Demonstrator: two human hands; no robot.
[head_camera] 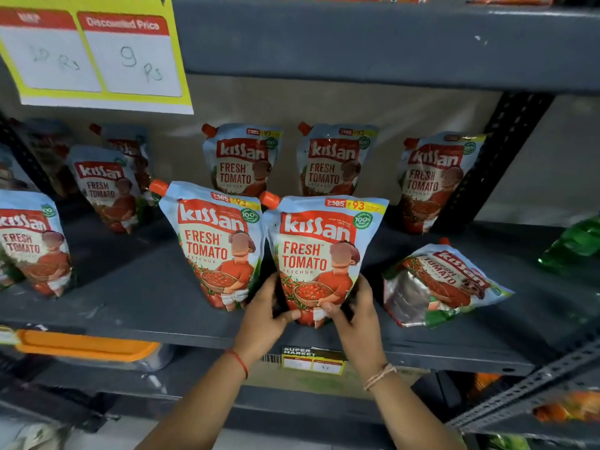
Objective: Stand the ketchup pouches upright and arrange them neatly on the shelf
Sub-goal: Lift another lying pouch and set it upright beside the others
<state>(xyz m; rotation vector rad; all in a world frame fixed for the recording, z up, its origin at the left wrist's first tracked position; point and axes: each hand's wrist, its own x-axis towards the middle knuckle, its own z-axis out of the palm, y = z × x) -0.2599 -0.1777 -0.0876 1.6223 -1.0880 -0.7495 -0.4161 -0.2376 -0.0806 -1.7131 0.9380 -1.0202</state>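
Both hands are clamped on the base of one ketchup pouch (pixel 319 254) at the front of the grey shelf (pixel 136 306): the left hand (pixel 264 311) cups its lower left corner with the thumb across the front, and the right hand (pixel 355 308) cups the lower right corner the same way. The pouch stands upright, its orange cap (pixel 269 199) at the top left, just beside a second upright pouch (pixel 214 241) to its left; the two look to be touching or nearly so. Three more pouches (pixel 242 159) stand along the back of the shelf, others stand off to the left, and one fallen pouch (pixel 444 284) lies on its side to the right, well apart from the hands. These pouches look soft and full, so they probably sag and bulge under a squeeze and carry most of their weight low down. The film looks glossy and likely slippery, which favours a hold low on both sides, as here, rather than pinching the thin top edge. The wide bottom should be pressed flat on the shelf so the pouch stays up. The fallen pouch would likely be best lifted by its two sides and set down base first.
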